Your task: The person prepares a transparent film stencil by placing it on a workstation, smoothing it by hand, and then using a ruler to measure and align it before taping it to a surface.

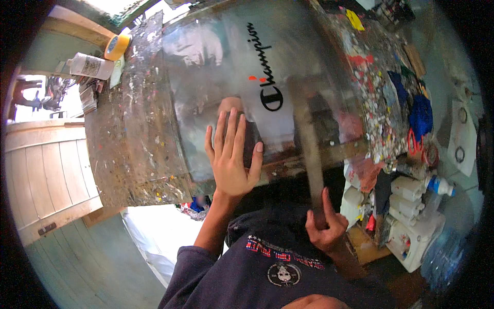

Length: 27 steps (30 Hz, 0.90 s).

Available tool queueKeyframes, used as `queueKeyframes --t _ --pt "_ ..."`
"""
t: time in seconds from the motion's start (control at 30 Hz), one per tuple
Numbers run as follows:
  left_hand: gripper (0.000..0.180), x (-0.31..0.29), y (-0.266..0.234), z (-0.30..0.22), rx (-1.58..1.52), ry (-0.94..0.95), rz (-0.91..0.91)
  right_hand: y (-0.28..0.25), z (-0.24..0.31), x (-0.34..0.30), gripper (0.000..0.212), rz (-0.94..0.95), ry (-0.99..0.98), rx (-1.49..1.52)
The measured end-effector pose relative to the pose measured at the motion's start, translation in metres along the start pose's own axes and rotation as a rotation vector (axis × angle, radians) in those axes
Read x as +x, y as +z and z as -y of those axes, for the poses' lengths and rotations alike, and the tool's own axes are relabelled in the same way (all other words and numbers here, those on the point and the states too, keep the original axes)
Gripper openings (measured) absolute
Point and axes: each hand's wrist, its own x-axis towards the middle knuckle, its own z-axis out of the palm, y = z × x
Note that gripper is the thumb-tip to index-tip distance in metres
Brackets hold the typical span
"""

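Note:
My left hand (230, 164) lies with its fingers spread over the near part of a glossy, reflective sheet (206, 56), which covers the middle of the worktable. Black script lettering with small red parts (270, 90) sits on the sheet, beyond my hand and to its right. In my right hand (328, 226), at the table's near edge, is the end of a long, flat, grey-brown strip (310, 149) resembling a ruler. It reaches away from me across the sheet and is slightly blurred. My right fingers close around its near end, with one finger stretched along it.
A yellow tape roll (117, 47) and a white bottle (91, 66) stand at the far left. Paint crusts the table's right side (378, 98). Red-handled scissors (413, 142) and blue cloth (421, 117) lie along the right edge, above white containers (406, 203). A wooden door (49, 177) is left.

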Motion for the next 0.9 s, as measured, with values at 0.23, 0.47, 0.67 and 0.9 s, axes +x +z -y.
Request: queueKeyframes --t 0.23,0.47,0.67,0.9 --pt "0.057 0.108 -0.012 0.021 -0.015 0.211 0.002 0.019 0.016 0.176 0.068 0.093 -0.048 -0.121" --pt "0.057 0.157 0.006 0.062 0.125 0.272 0.216 0.054 0.009 0.284 0.067 0.162 -0.034 -0.217" --pt "0.058 0.141 0.014 0.089 0.075 0.169 0.303 0.076 0.006 0.305 0.067 0.219 0.021 -0.249" --pt "0.055 0.138 0.017 0.097 0.097 0.128 0.337 0.081 0.010 0.308 0.059 0.181 0.043 -0.235"
